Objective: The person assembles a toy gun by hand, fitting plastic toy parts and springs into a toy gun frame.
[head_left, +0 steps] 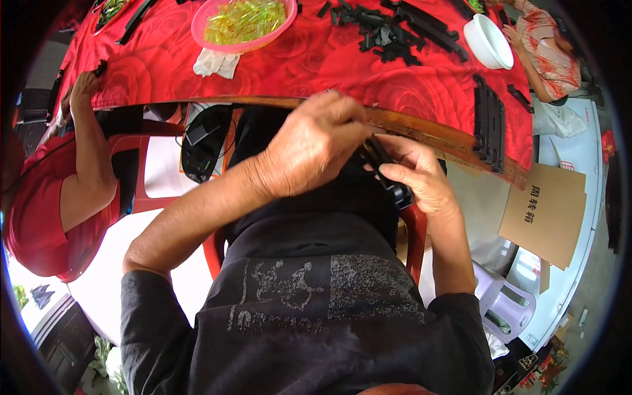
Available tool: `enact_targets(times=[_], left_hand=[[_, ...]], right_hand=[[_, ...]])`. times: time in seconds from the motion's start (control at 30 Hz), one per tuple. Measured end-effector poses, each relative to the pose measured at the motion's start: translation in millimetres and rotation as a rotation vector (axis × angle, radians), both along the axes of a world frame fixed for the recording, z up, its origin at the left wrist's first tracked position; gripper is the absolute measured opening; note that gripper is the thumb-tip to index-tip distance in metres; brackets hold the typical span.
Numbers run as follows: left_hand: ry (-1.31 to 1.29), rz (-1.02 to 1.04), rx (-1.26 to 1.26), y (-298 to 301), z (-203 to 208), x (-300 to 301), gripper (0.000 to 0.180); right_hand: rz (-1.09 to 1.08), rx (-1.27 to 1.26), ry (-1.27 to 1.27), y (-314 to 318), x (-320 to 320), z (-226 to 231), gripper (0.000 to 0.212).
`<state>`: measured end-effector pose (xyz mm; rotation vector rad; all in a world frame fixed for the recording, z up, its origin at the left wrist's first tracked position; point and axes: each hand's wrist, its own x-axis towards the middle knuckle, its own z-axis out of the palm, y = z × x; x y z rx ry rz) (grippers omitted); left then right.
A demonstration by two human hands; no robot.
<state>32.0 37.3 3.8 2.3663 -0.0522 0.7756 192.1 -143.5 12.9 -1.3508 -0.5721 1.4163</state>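
A long black plastic part is in my right hand, its thumb laid along it and its fingers behind. The part slants over my lap, just below the table's edge. My left hand is closed at the part's upper end, back of the hand towards me and fingertips pointing right. Its fingertips are partly hidden and slightly blurred, so what they pinch cannot be made out.
A red rose-patterned cloth covers the table. On it are a pink bowl of yellow-green clear pieces, a white bowl, loose black pieces and a row of black parts. Two people sit nearby, left and far right.
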Motion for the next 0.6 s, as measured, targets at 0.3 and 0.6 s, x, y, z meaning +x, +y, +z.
enact_targets(times=[0.3,0.6], left_hand=[[0.378,-0.262,0.041,20,-2,8,0.028],[0.441,-0.299,-0.078,12,-3,10,0.023]], right_hand=[[0.204,-0.063,-0.089,1,13,8,0.061],[0.195,-0.046,-0.017,1,23,13,0.049]])
